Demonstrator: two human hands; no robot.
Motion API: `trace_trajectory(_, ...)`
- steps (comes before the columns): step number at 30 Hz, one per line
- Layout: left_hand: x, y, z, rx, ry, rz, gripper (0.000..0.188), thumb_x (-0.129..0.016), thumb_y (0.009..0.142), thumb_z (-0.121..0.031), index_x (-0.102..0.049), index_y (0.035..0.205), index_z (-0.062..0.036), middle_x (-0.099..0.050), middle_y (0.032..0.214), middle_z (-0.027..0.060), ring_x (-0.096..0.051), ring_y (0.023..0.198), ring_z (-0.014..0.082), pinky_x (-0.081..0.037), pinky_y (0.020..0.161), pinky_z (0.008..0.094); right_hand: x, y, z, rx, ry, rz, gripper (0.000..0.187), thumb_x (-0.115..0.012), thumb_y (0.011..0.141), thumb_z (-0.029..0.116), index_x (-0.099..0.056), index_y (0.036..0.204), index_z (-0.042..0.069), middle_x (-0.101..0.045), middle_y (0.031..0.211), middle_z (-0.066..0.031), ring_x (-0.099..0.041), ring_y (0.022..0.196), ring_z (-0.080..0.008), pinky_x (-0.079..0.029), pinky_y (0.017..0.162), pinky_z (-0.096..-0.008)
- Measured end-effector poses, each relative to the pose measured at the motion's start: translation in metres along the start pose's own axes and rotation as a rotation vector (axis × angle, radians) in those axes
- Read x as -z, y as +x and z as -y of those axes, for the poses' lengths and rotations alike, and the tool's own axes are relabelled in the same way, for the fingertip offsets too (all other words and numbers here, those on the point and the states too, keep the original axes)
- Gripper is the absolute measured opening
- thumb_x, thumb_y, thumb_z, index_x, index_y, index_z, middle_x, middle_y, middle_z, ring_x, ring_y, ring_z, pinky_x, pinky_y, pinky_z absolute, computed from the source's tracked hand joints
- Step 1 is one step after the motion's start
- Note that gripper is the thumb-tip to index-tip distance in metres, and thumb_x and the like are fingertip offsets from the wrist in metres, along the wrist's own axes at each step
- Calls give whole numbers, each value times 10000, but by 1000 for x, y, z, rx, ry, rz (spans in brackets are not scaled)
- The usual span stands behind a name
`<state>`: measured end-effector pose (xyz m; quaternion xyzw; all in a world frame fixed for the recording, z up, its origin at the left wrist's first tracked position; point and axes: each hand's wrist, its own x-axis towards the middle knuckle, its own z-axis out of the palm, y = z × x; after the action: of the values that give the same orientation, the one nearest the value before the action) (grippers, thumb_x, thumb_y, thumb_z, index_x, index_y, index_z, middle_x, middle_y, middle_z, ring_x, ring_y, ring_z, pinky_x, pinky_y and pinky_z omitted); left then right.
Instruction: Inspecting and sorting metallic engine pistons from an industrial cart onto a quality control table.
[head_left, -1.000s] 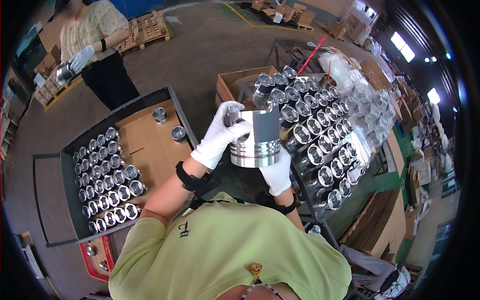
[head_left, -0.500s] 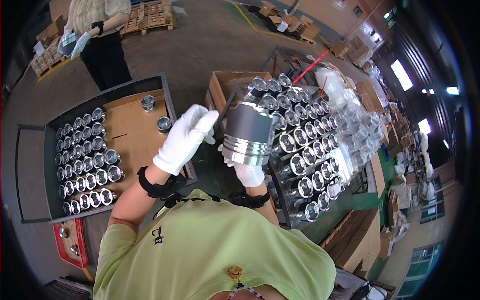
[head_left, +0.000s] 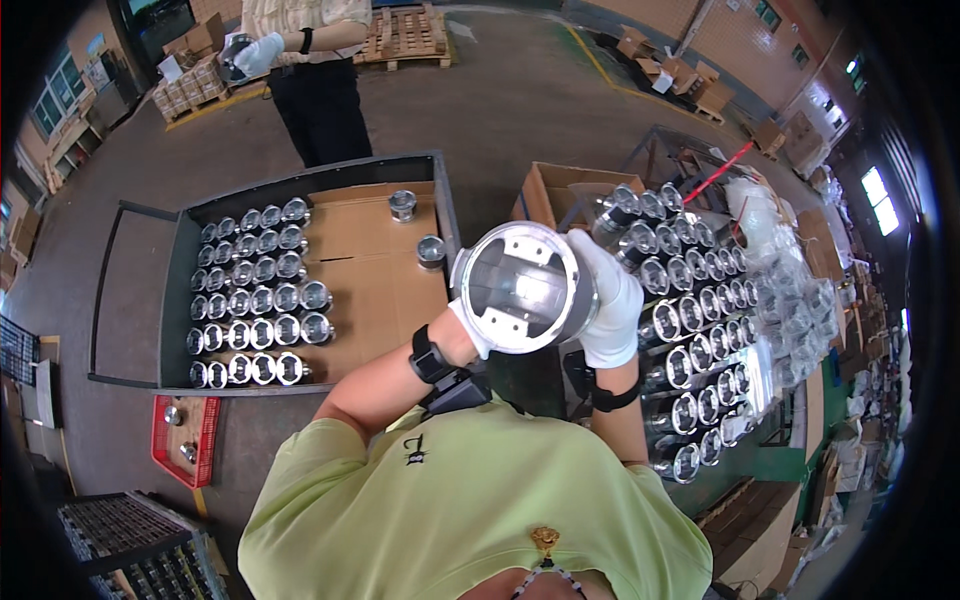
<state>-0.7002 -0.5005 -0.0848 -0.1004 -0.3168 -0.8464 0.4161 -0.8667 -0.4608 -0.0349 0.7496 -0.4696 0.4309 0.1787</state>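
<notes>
A large metal piston [head_left: 525, 285] is in front of my chest, its hollow inner side facing up at me. My right hand [head_left: 612, 305], in a white glove, wraps around its right side. My left hand [head_left: 468, 330], also gloved, holds it at the lower left; the piston hides most of those fingers. To the left, a grey-walled cart [head_left: 447, 215] lined with cardboard bears rows of similar pistons [head_left: 262, 330]. Two single pistons stand apart on its right part, one of them a far piston [head_left: 402, 206]. More pistons [head_left: 690, 360] stand in rows on the right.
Plastic-wrapped parts [head_left: 795, 315] lie beyond the right-hand rows. An open cardboard box [head_left: 560, 190] stands behind them. A red crate [head_left: 208, 440] with small parts sits at lower left, near a dark rack [head_left: 140, 540]. Across the cart, another person [head_left: 310, 90] holds a piston.
The piston has turned from side-on to showing its hollow inside. My left hand, free before, has come onto it, and my right hand shows at its right side. The view has swung left.
</notes>
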Motion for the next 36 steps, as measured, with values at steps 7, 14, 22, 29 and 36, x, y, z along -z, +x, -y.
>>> trace_trajectory(7, 33, 35, -44, 390, -473, -272, 434, -510, 935, -403, -660, 1058, -15, -694, 1010, 134, -678, 865, 266, -563, 791, 402, 4, 11, -1, -225, -18, 157, 441, -645, 805, -7, -573, 1234, 64, -653, 1103, -158, -655, 929, -323, -526, 782, -383)
trace_trajectory(14, 57, 40, -63, 399, -485, -328, 441, -485, 941, -395, -651, 1069, -7, -687, 1020, 155, -670, 893, 291, -552, 814, 422, 24, 63, 33, 138, -239, 78, 391, -747, 731, 241, -639, 1059, 57, -655, 994, -67, -609, 934, -248, -481, 817, -368)
trace_trajectory(22, 71, 55, -35, 406, -619, -116, 562, -255, 959, -396, -535, 1247, -3, -585, 1238, 203, -578, 1115, 355, -473, 975, 471, -14, 70, 37, 165, -237, 552, 362, -696, 723, 349, -666, 1006, 126, -643, 869, -20, -622, 871, -202, -461, 865, -377)
trace_trajectory(29, 82, 95, 1, 968, -476, -155, 448, -424, 952, -520, -641, 896, -131, -612, 811, 75, -557, 722, 239, -468, 702, 433, 60, 66, -84, -757, 551, 528, 395, -557, 933, 388, -651, 1077, 32, -694, 879, -100, -655, 802, -194, -497, 786, -326)
trace_trajectory(36, 103, 161, 24, 687, -204, -425, 376, -515, 946, -377, -497, 663, -131, -461, 623, 11, -512, 628, 190, -438, 619, 346, 189, 92, -243, -1026, 399, 155, 556, -670, 863, 149, -451, 1304, -108, -666, 995, -101, -613, 943, -162, -446, 914, -291)
